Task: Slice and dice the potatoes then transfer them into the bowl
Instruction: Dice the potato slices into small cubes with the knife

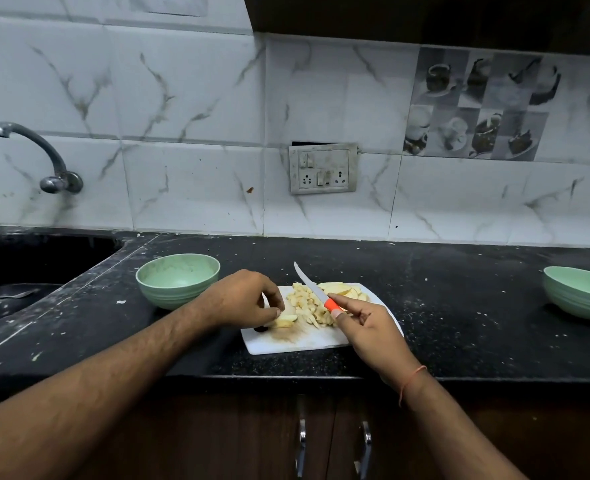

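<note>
- Left hand [248, 299] sits at the left end of the white cutting board [307, 337], fingers curled, pinching a potato wedge [285, 321] that lies on the board.
- Right hand [366, 327] grips a knife [316, 291] by its orange handle; forefinger lies along the handle top, other fingers wrap it.
- Blade angles up and away toward the wall, above the diced potato pile [309, 306]. Cannot tell whether the blade touches the pile.
- Diced pile covers the middle of the board; larger potato slices [342, 289] lie at the board's far right corner.
- Board sits near the counter [460, 323] front edge, roughly mid-counter.
- Green bowl [177, 280] stands on the counter just left of the board, beside the left hand. No potato visible inside.
- Second green bowl [581, 292] is at the counter's right edge, well apart from the board, partly cut off by the frame.
- Sink [27, 271] is at the counter's left end, with a tap [37, 154] on the tiled wall above.
- Switch-and-socket plate [323, 168] is on the wall behind the board.
</note>
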A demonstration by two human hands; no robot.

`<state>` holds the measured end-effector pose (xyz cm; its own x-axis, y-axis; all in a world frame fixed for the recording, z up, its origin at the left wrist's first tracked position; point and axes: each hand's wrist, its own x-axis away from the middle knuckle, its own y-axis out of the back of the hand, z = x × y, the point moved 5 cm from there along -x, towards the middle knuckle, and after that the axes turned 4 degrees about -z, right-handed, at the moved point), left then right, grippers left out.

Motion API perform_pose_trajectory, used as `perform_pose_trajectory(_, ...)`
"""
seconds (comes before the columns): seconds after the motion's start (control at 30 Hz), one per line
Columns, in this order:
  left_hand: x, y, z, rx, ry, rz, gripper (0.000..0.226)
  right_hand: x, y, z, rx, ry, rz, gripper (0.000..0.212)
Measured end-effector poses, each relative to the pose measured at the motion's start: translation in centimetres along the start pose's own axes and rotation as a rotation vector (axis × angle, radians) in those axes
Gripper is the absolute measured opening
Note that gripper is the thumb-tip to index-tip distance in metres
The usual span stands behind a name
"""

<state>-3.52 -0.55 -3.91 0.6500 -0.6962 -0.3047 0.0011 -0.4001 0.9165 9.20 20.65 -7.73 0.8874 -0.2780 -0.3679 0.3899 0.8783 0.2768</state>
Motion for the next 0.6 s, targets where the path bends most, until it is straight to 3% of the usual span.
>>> perform_pose_trajectory(0.23, 2.1, -0.9, 0.8, 0.221, 0.014, -0.125, 0.025, 0.1, -0.1, 0.0, 0.046, 0.017, 0.011, 0.028)
perform_pose_trajectory(0.37, 2.8, -2.1, 1.5, 0.313, 0.022, -0.207, 0.020, 0.3, -0.4, 0.0, 0.078, 0.034, 0.007, 0.022)
perform_pose_trajectory(0.5, 3.0, -2.6, 1.3, 0.350, 0.022, -0.291, 0.018, 0.4, -0.7, 0.3, 0.108, 0.029, 0.002, 0.037)
perform_pose_trajectory(0.6, 3.1, -2.8, 1.3, 0.364, 0.019, -0.300, 0.019, 0.7, -0.6, 0.9, 0.154, 0.042, -0.011, 0.035)
